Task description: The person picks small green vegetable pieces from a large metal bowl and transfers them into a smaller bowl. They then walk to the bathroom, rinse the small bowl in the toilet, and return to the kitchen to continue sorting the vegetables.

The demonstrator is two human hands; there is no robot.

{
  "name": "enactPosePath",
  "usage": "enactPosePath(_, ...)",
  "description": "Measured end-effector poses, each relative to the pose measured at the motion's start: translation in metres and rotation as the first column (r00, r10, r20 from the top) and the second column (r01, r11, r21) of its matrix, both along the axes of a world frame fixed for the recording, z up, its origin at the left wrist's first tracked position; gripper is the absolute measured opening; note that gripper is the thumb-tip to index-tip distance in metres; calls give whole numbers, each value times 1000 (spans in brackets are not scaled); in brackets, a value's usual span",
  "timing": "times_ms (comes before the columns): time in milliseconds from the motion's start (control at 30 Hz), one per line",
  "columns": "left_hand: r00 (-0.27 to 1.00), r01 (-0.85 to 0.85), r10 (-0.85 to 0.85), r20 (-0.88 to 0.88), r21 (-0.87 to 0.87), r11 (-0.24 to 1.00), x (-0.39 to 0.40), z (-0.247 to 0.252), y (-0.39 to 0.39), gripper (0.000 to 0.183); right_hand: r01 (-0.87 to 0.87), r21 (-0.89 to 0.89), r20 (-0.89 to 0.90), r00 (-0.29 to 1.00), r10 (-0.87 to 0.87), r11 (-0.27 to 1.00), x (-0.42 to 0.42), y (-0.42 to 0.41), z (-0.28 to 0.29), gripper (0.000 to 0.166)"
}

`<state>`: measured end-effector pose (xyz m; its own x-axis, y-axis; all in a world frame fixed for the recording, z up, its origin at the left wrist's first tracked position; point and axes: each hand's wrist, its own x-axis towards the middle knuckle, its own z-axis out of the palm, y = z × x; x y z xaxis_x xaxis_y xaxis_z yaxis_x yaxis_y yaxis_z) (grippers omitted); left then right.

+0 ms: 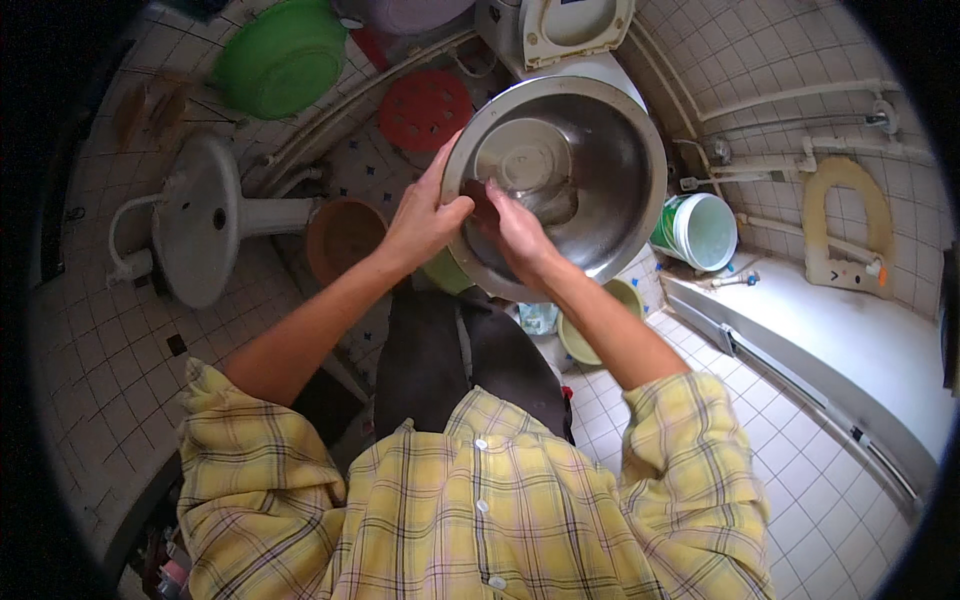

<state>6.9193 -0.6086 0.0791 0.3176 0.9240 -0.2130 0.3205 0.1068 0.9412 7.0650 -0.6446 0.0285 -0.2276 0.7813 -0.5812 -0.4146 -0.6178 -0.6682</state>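
A large stainless steel basin (pixel 619 172) is held up in front of me, tilted so that its inside shows. My left hand (pixel 426 214) grips its left rim, with the thumb over the edge and the fingers behind. Inside the bowl, near the left wall, is my right hand (pixel 517 229), its fingers curled towards the metal; part of them is hidden. I cannot tell whether it holds something. A little water seems to lie at the bottom of the basin, near the right fingertips.
A pedestal sink (pixel 199 217) and a brown tub (pixel 345 238) stand left. Behind are a green basin (pixel 289 60), a red perforated stool top (pixel 424 110) and a toilet (pixel 577 37). Right are a white-and-green bucket (pixel 705 232), a yellow-green basin (pixel 589 341) and a bathtub (pixel 810 330).
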Motion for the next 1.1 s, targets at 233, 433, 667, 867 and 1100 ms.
enactPosePath(233, 977, -166, 166, 134, -12, 986, -18, -26, 9, 70, -890, 226, 759, 416, 501, 396, 68, -1, -64, 55)
enactPosePath(433, 930, -240, 285, 235, -200, 950, -31, -22, 0, 55, -819, -202, 946, -305, -108, 538, 77, 75, -40, 23)
enactPosePath(667, 895, -253, 408, 177, -554, 794, -42, -43, -25, 31, -938, -285, 796, -116, 594, 199, 26, 61, -70, 27)
enactPosePath(867, 879, -238, 449, 164, -665, 708, -50, -51, -53, 26, -824, -171, 975, -61, 214, 541, 17, 101, -65, 21)
enactPosePath(1100, 858, -315, 471, 204, -516, 797, -51, -64, -43, 33, -837, -325, 904, -139, 404, 440, 55, 69, -74, 27)
